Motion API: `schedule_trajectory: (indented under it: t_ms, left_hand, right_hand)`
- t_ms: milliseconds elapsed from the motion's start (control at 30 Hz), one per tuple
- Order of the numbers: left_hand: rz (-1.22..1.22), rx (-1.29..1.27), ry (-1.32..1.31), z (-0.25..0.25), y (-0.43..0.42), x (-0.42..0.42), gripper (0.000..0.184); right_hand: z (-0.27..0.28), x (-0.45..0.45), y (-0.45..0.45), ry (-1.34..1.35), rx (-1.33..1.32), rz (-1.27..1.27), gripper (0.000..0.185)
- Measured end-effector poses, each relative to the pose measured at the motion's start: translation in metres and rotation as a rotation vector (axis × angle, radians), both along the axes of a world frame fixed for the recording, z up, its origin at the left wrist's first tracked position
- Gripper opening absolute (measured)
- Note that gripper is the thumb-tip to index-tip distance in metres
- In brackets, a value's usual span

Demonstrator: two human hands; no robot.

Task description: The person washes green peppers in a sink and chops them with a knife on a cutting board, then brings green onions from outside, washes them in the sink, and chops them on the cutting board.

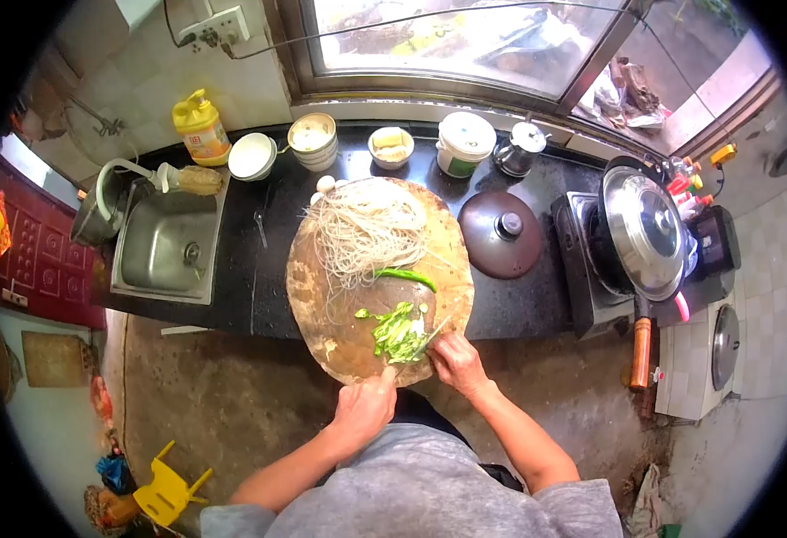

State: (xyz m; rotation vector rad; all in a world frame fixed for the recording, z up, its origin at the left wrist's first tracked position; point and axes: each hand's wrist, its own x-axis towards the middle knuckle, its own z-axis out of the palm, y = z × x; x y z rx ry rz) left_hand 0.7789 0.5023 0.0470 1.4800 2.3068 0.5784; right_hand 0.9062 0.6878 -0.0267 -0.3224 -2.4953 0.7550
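Chopped green vegetable pieces [400,334] lie in a small heap near the front of a round wooden chopping board [339,334]. My left hand [365,411] is closed at the board's front edge, just below the heap; what it grips is hidden. To the heap's right, my right hand [459,363] has its fingers pressed together beside a thin dark edge, too small to name. A whole green chili pepper [407,279] lies behind the cut pieces. Pale noodles [371,224] are piled across the back of the board, next to two eggs [325,184].
A dark round lid [501,235] sits right of the board. Further right, a lidded wok [642,233] stands on the stove, handle toward me. Bowls [313,139] and a white tub [465,142] line the back. At left are a sink [165,242] and a yellow bottle [200,130].
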Motion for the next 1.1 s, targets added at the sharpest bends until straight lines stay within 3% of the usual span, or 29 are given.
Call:
schedule_trajectory:
  t_ms: [167, 367, 567, 767, 967, 1100]
  left_hand:
    - [0.031, 0.110, -0.023, -0.021, 0.005, -0.001, 0.013]
    - [-0.043, -0.065, -0.093, 0.002, 0.002, -0.008, 0.015]
    - [0.027, 0.006, -0.139, -0.014, 0.013, -0.007, 0.015]
    - [0.063, 0.066, -0.002, -0.002, -0.007, -0.009, 0.014]
    - [0.011, 0.019, -0.020, -0.008, 0.003, -0.004, 0.010]
    - [0.037, 0.023, -0.062, -0.011, 0.005, -0.008, 0.010]
  right_hand:
    - [0.001, 0.001, 0.001, -0.008, -0.009, -0.011, 0.016]
    - [-0.004, 0.004, 0.002, -0.052, 0.006, 0.002, 0.016]
    - [-0.001, -0.001, 0.003, -0.006, 0.023, 0.014, 0.017]
    - [0.005, -0.013, -0.001, 0.068, -0.047, -0.128, 0.018]
    - [-0.006, -0.007, 0.007, -0.092, 0.004, -0.029, 0.014]
    - [-0.001, -0.008, 0.009, -0.030, 0.007, -0.032, 0.014]
